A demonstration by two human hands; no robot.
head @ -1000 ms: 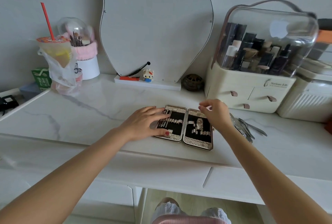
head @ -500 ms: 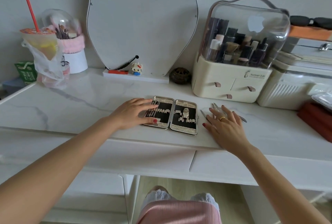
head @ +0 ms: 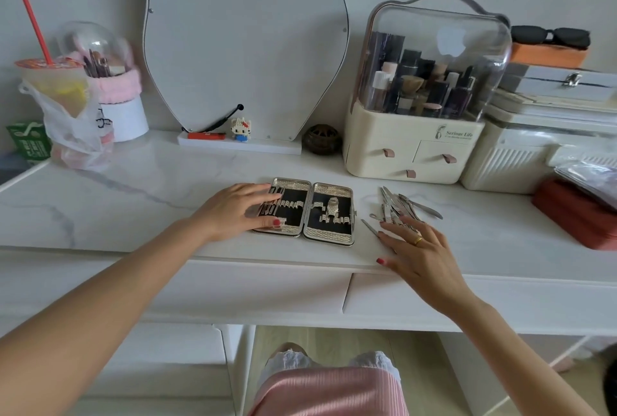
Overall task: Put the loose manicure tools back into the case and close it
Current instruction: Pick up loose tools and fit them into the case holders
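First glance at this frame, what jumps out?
The open manicure case lies flat mid-desk, with the left hand resting on its left half. Just right of it sits a heap of loose metal manicure tools, the right hand spread open at the heap's near edge. Behind, a clear-domed cosmetics organizer stands at the back right, beside a wavy-edged mirror.

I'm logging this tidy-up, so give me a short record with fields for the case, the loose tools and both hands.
case: manicure case open flat on the marble tabletop
loose tools: metal manicure tools piled right of the case
left hand: left hand resting on the case's left half
right hand: right hand spread, fingertips at the pile, gripping nothing
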